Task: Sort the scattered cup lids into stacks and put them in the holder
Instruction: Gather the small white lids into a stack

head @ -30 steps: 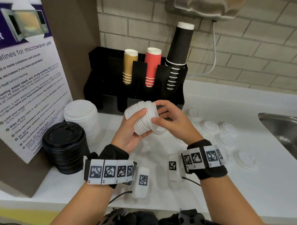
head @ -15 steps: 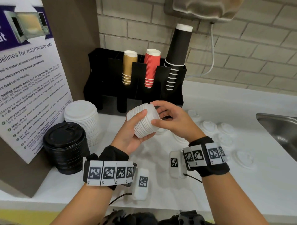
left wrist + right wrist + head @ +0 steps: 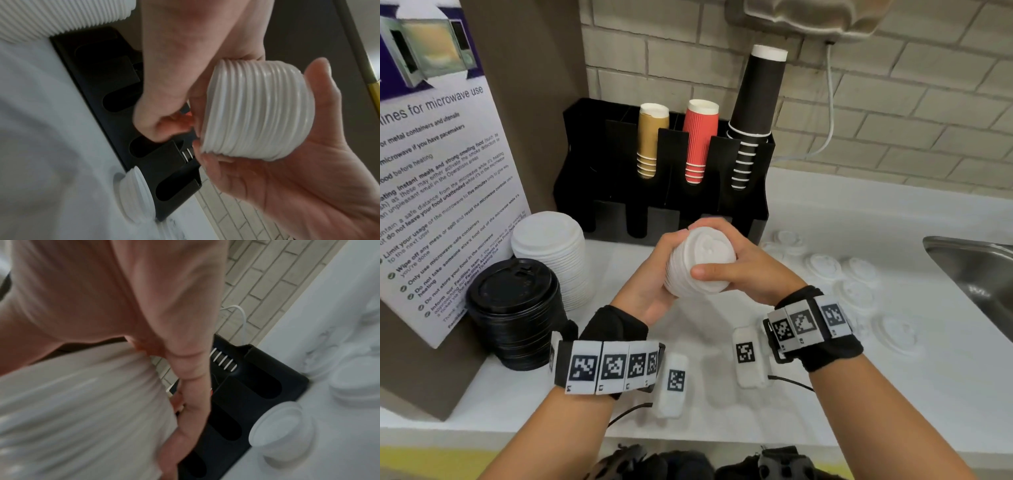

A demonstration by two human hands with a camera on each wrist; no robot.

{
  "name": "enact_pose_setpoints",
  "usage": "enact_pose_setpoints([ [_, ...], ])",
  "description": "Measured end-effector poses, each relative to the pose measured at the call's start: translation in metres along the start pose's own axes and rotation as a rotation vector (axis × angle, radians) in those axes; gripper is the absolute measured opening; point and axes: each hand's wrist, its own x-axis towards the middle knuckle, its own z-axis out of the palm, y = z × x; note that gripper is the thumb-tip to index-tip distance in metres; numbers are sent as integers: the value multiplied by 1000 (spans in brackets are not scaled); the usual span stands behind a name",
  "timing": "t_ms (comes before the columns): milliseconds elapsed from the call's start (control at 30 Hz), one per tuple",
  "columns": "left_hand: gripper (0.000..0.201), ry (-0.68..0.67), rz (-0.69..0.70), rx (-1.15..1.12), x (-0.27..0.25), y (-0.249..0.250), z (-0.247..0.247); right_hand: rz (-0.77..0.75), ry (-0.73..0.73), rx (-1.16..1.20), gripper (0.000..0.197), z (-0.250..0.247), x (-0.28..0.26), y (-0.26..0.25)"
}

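A short stack of small white lids [image 3: 700,262] is held in the air in front of the black holder [image 3: 664,202], its flat top turned toward me. My left hand [image 3: 654,274] cups it from below and the left, thumb and fingers curled round the ribbed side [image 3: 257,110]. My right hand [image 3: 743,270] grips its right rim, thumb across the front and fingers over the far side. The stack fills the lower left of the blurred right wrist view [image 3: 78,410]. Several single white lids [image 3: 856,291] lie scattered on the counter to the right.
A tall white lid stack [image 3: 551,253] and a black lid stack [image 3: 515,308] stand at the left beside a microwave notice board [image 3: 441,171]. The holder carries gold, red and black cup stacks. A steel sink [image 3: 976,274] lies at the right edge. Another small lid stack [image 3: 281,433] sits by the holder.
Both hands have tilted the held stack, so its flat top now faces me instead of its ribbed side. It has sunk slightly toward me.
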Motion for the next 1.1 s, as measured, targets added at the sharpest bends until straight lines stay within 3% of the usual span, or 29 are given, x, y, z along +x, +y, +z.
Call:
enact_pose_setpoints([
  [200, 30, 143, -86, 212, 1, 0, -16, 271, -19, -79, 43, -4, 9, 11],
  [400, 26, 94, -214, 405, -1, -7, -30, 515, -82, -239, 39, 4, 19, 31],
  [533, 16, 118, -221, 419, -2, -5, -34, 528, -54, -325, 45, 6, 23, 37],
  [667, 20, 158, -221, 470, -1, -7, -38, 507, -78, -593, 52, 3, 30, 35],
  [833, 22, 173, -247, 469, 0, -10, -41, 311, 102, -764, 33, -29, 53, 21],
  [900, 25, 170, -250, 474, 0, -11, -42, 287, 31, -956, 25, -40, 66, 22],
  [1033, 29, 146, -253, 505, 1, -11, -42, 466, -354, -1214, 34, -34, 85, 34],
  [1100, 29, 137, -261, 506, 2, -11, -41, 441, -392, -1288, 37, -29, 90, 39],
])
